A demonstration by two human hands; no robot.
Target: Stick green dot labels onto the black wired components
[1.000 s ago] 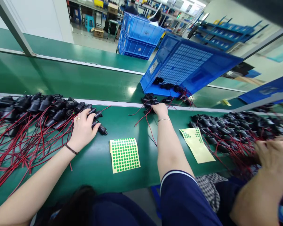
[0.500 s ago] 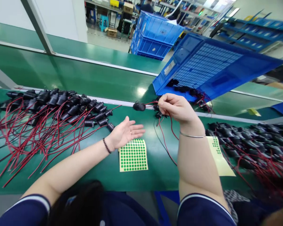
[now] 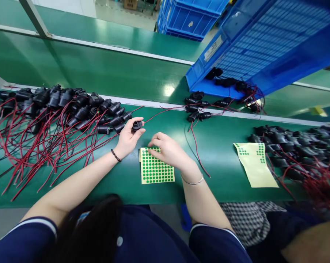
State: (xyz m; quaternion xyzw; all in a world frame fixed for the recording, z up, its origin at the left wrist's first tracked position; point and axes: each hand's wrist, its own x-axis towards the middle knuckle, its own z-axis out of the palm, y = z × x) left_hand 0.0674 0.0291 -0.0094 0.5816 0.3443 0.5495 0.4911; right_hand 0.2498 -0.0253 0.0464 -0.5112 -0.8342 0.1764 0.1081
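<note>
My left hand [image 3: 128, 138] holds a black round connector [image 3: 136, 125] with a red wire trailing right, just above the green table. My right hand [image 3: 169, 150] rests its fingertips on the top edge of a yellow sheet of green dot stickers [image 3: 156, 170], fingers pinched at a dot. A large pile of black connectors with red and black wires [image 3: 57, 109] lies left of my left hand. A small cluster of connectors [image 3: 197, 109] sits beyond my right hand.
A tilted blue crate [image 3: 263, 47] spills connectors at the back right. A second sticker sheet [image 3: 256, 166] and another connector pile [image 3: 299, 149] lie to the right. Another person's arm [image 3: 313, 244] shows at the bottom right. Blue crates [image 3: 192, 16] stand stacked behind.
My left hand turned from open palm to holding a connector. My right hand came down from the wires to the sticker sheet. The camera tilted down.
</note>
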